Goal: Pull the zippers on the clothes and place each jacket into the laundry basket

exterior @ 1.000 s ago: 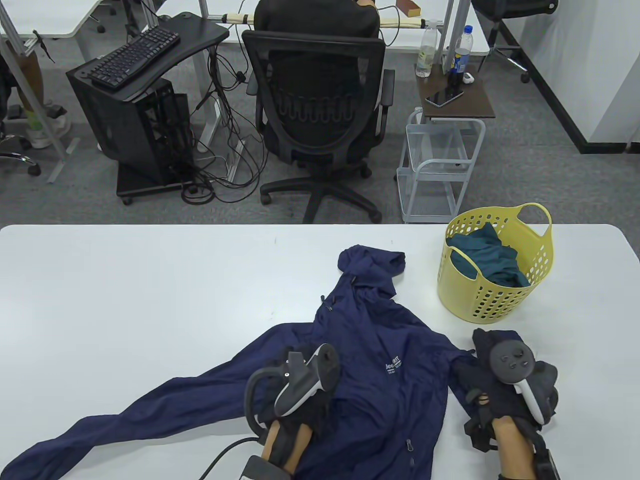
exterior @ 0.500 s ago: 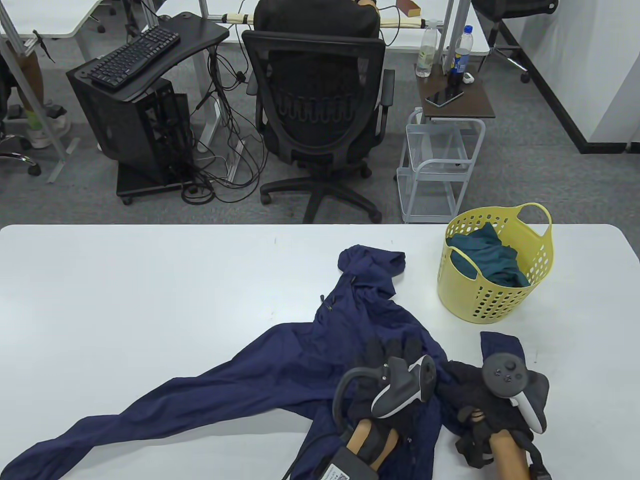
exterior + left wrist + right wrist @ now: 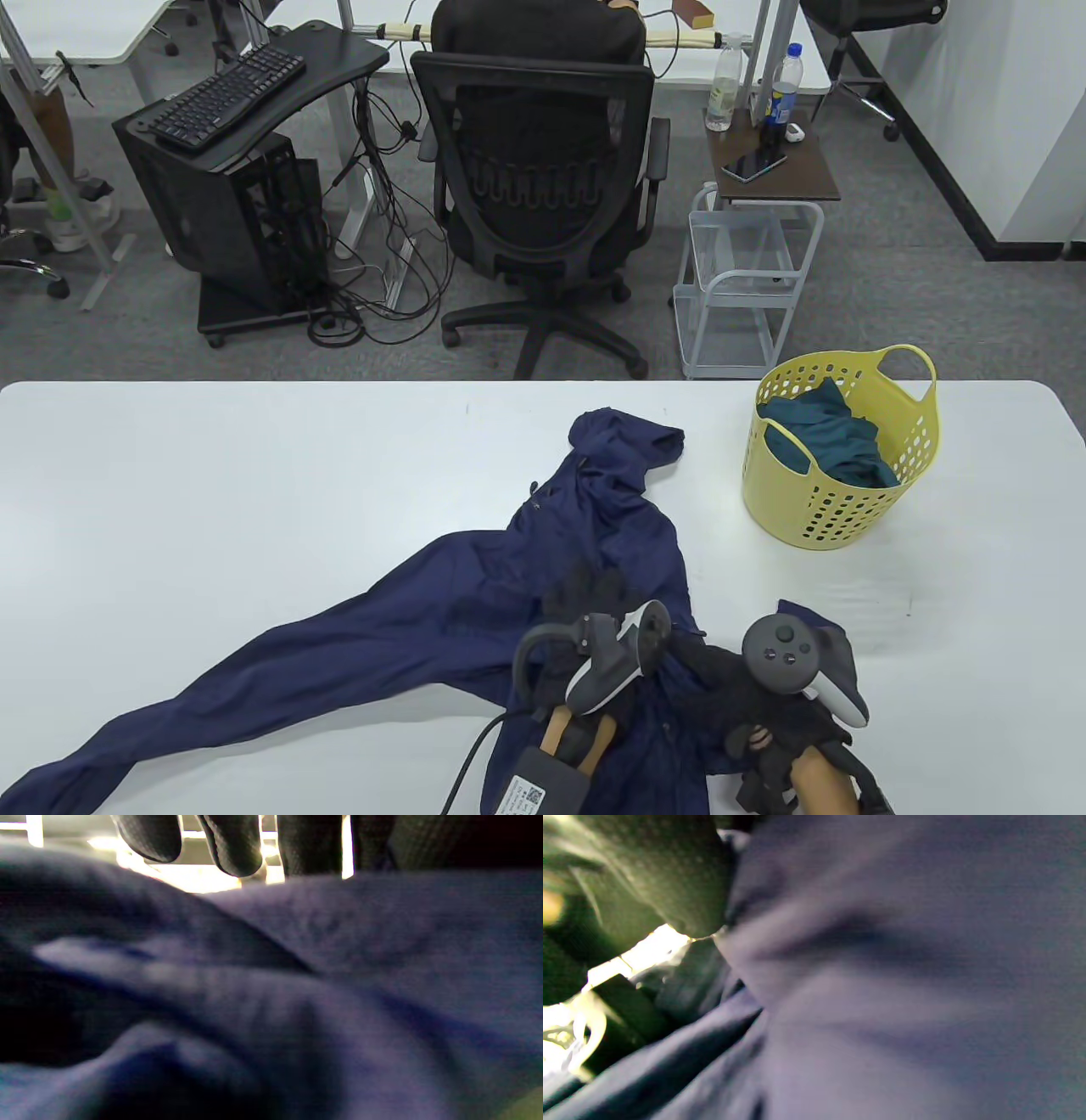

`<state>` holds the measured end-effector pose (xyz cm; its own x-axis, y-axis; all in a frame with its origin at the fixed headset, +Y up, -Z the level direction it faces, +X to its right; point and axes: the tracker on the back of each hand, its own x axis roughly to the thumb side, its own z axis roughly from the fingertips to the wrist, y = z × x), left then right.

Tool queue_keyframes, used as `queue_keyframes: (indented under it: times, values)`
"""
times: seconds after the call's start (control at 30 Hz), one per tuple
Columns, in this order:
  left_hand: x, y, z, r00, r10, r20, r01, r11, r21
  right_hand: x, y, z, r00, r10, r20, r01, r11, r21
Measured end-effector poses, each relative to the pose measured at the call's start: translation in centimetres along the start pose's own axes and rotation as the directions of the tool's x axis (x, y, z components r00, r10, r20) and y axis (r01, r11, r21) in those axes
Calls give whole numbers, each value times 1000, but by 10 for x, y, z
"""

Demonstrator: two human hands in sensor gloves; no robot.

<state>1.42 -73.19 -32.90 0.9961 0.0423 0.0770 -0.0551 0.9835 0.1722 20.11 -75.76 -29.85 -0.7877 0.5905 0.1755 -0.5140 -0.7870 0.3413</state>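
A navy blue jacket (image 3: 585, 543) lies crumpled low in the middle of the white table (image 3: 254, 475), hood toward the top, one long sleeve trailing to the lower left corner and its right side bunched up. The left hand (image 3: 594, 628) rests flat on the cloth with fingers straight, while the right hand (image 3: 764, 705), at the bottom right, grips a gathered fold of the jacket. The yellow laundry basket (image 3: 840, 509) stands well apart at the right, a teal garment (image 3: 836, 441) inside.

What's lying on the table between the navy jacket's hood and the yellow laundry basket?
Nothing: in the table view, only bare white table separates the hood from the yellow laundry basket.
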Motion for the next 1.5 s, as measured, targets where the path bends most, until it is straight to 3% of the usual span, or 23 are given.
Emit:
queue_keyframes:
  times: [0.13,0.33,0.5,0.63,0.73,0.8,0.87,0.93,1.0,1.03,1.1,1.2,1.3,1.5]
  values:
    - [-29,5,-3,993,53,-101,-48,998,48,3,15,-5,1000,10,-7,-9,989,146]
    - [-72,4,-5,961,127,-244,-115,991,64,-1,14,-5,998,48,-41,-39,981,191]
    - [-84,5,-2,953,122,-277,-105,992,74,-25,-9,6,969,136,-204,-105,982,157]
    - [-82,8,0,950,120,-290,-96,991,95,-49,-35,19,906,178,-385,-176,984,41]
    - [-75,7,1,965,134,-225,-122,990,67,-70,-59,33,863,126,-490,-217,967,-134]
    - [-65,6,1,981,127,-149,-127,992,9,-76,-73,45,836,61,-545,-256,922,-289]
    - [-53,4,2,990,135,-38,-138,987,-81,-78,-85,59,801,18,-598,-345,831,-437]
    - [-44,3,4,986,163,34,-154,972,-175,-77,-97,76,800,-57,-597,-410,674,-614]
    - [-43,6,6,976,211,45,-199,961,-191,-75,-101,84,811,-113,-574,-408,594,-693]
    - [-45,8,6,973,227,43,-216,958,-187,-74,-102,84,818,-92,-568,-390,638,-664]
    - [-55,18,7,967,253,28,-244,955,-168,-76,-95,73,847,-15,-531,-300,811,-502]
    - [-78,31,8,960,276,-45,-280,952,-128,-72,-77,55,854,61,-516,-216,945,-246]
    - [-110,39,8,956,244,-165,-267,954,-136,-51,-56,36,890,148,-431,-223,967,-127]
    - [-164,14,7,948,119,-296,-197,947,-253,0,-13,0,935,243,-259,-275,956,-98]
